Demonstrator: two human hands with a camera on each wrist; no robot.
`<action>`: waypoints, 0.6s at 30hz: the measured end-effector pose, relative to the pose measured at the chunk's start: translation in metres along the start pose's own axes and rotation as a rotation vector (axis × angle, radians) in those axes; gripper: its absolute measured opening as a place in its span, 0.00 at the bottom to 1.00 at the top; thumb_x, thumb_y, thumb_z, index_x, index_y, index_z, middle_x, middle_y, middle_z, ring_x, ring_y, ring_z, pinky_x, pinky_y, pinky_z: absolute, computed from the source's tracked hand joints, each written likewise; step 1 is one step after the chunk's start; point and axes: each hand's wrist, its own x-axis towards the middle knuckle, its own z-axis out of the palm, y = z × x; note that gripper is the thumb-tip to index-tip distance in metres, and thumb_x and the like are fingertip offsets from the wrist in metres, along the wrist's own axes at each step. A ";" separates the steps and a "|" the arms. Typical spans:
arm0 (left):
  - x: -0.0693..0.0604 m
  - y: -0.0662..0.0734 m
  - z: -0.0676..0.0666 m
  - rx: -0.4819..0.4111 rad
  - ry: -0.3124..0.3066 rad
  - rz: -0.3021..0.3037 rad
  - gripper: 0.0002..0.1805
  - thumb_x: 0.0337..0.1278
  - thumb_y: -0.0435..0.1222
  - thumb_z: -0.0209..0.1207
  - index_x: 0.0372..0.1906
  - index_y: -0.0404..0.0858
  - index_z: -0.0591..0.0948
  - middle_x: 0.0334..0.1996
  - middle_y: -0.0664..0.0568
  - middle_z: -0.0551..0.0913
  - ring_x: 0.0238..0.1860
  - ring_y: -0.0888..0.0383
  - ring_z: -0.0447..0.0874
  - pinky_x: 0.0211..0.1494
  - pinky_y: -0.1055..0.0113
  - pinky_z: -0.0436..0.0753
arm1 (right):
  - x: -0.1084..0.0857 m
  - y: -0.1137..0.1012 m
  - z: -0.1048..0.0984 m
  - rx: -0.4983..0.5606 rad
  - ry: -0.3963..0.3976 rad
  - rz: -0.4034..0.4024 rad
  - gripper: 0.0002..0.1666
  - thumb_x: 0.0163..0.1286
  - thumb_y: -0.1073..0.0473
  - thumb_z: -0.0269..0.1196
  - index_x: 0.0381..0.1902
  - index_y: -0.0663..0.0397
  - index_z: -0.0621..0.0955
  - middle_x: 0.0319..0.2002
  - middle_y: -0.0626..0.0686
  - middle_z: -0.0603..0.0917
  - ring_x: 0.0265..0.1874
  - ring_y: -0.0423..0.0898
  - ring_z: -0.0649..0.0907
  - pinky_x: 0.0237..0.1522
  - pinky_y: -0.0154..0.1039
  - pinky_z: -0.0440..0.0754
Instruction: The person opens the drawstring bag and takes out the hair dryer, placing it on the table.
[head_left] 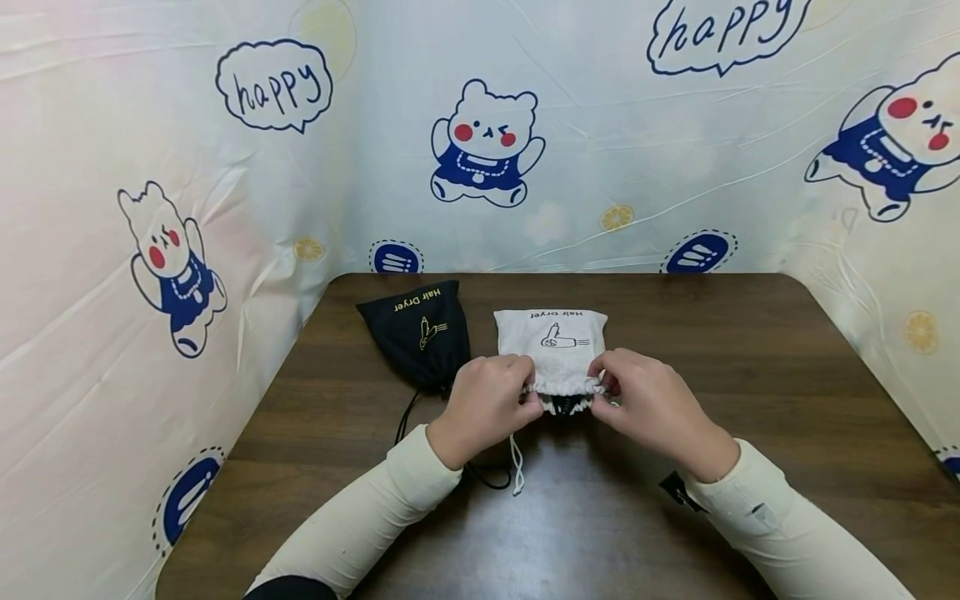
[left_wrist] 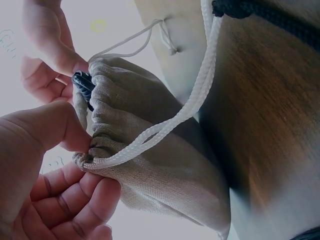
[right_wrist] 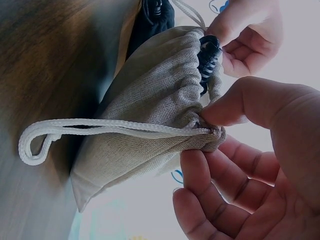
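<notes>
A white drawstring pouch (head_left: 551, 354) printed "Hair Dryer" lies on the table with its gathered mouth toward me. My left hand (head_left: 486, 400) pinches one side of the mouth between thumb and fingers. At the opposite side, my right hand (head_left: 656, 404) pinches the gathered hem the same way. Inside the partly open mouth shows a black ribbed item (right_wrist: 209, 62), perhaps a coiled cord; most of it is hidden by the cloth. White drawstrings (left_wrist: 195, 95) hang from both sides of the pouch.
Left of the white pouch lies a black drawstring pouch (head_left: 420, 342), also marked "Hair Dryer". Its black cord (head_left: 405, 417) trails beneath my left wrist. A small black object (head_left: 681, 490) is by my right cuff. Printed curtains (head_left: 600, 125) surround the brown table (head_left: 750, 350).
</notes>
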 end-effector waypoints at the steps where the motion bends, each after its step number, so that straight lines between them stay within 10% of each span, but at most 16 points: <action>1: 0.000 0.000 0.000 -0.002 -0.001 0.000 0.06 0.43 0.37 0.64 0.25 0.48 0.77 0.18 0.63 0.70 0.17 0.64 0.65 0.21 0.69 0.64 | 0.000 0.000 0.000 -0.001 0.001 -0.002 0.13 0.55 0.59 0.71 0.40 0.46 0.84 0.30 0.42 0.79 0.27 0.37 0.76 0.30 0.36 0.76; 18: 0.001 -0.001 -0.004 -0.005 0.001 -0.005 0.06 0.43 0.36 0.65 0.25 0.48 0.78 0.18 0.63 0.70 0.16 0.65 0.63 0.21 0.70 0.61 | 0.000 0.002 0.000 0.005 -0.013 0.011 0.13 0.56 0.59 0.72 0.41 0.46 0.84 0.31 0.43 0.81 0.27 0.38 0.76 0.30 0.37 0.77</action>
